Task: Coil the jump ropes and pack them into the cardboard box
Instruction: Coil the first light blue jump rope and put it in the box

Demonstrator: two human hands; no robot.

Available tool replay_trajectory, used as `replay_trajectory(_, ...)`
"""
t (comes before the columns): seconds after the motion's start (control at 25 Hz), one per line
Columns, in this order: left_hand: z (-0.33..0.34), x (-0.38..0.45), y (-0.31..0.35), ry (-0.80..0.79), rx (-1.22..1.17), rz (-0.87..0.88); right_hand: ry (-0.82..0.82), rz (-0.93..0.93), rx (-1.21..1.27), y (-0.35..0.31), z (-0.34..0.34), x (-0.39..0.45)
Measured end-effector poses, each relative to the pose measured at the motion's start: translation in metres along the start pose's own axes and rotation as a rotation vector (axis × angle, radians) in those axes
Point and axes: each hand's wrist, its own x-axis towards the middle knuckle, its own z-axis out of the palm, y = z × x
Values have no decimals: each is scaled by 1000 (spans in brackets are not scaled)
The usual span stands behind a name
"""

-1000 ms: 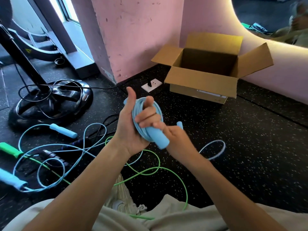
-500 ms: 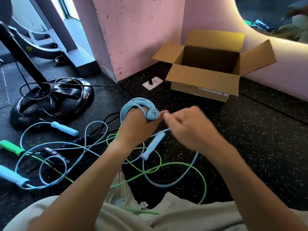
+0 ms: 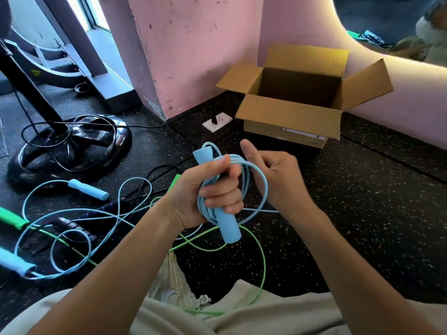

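Several loose ropes lie tangled on the floor [image 3: 362, 213] to your left: a blue rope [image 3: 72, 238] with its handle [image 3: 88, 192] lying flat, and a green rope [image 3: 262, 262] that trails across toward your knees. Moving right, your left hand [image 3: 205, 197] is closed tight around the coiled blue jump rope [image 3: 244, 172], with both of its handles [image 3: 228, 226] gripped in the fist, long axis running from down near you up and away toward the wall. Just beside it, your right hand [image 3: 273, 172] is half open, thumb up and fingers curled; it seems to be guiding the last loop, though whether it actually pinches the cord you cannot tell from here. Further right and beyond both hands stands the cardboard box [image 3: 290, 112], flaps spread, mouth open upward, seemingly with nothing inside. It sits forward and slightly to the right of the bundle, so your right hand is nearer, but the left one has the coil, and a straight forward reach should probably drop it in.
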Motion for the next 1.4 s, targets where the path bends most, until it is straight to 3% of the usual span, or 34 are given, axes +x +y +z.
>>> replay_trajectory(0.12,0,5,-3,90,-153,201,-105,123,-8,14,20,-8)
replay_trajectory(0.28,-1,8,15,576,-30,593,-442,295,-135,15,38,-23)
replay_trajectory(0.4,-17,-1,19,967,412,668,-539,163,-237,1,44,-26)
replay_trajectory(0.52,-23,-4,12,1126,1001,587,-520,-47,-390,-5,33,-21)
replay_trajectory(0.6,-23,0,8,1062,1241,497,-426,-157,-395,-5,22,-15)
replay_trajectory(0.68,-23,4,4,948,1313,294,-296,-216,-363,-9,11,-9)
replay_trajectory(0.88,-4,-4,2,485,1097,-312,38,-276,-217,-14,-18,3)
replay_trajectory(0.96,1,-4,-2,344,917,-368,76,-224,-170,-7,-17,4)
replay_trajectory(1.16,-2,-6,3,2,113,-41,-3,54,48,19,7,-6)
replay_trajectory(1.24,-4,-4,6,63,-77,132,-65,153,96,24,17,-9)
replay_trajectory(1.4,-1,5,3,391,-176,441,-231,256,86,20,36,-15)
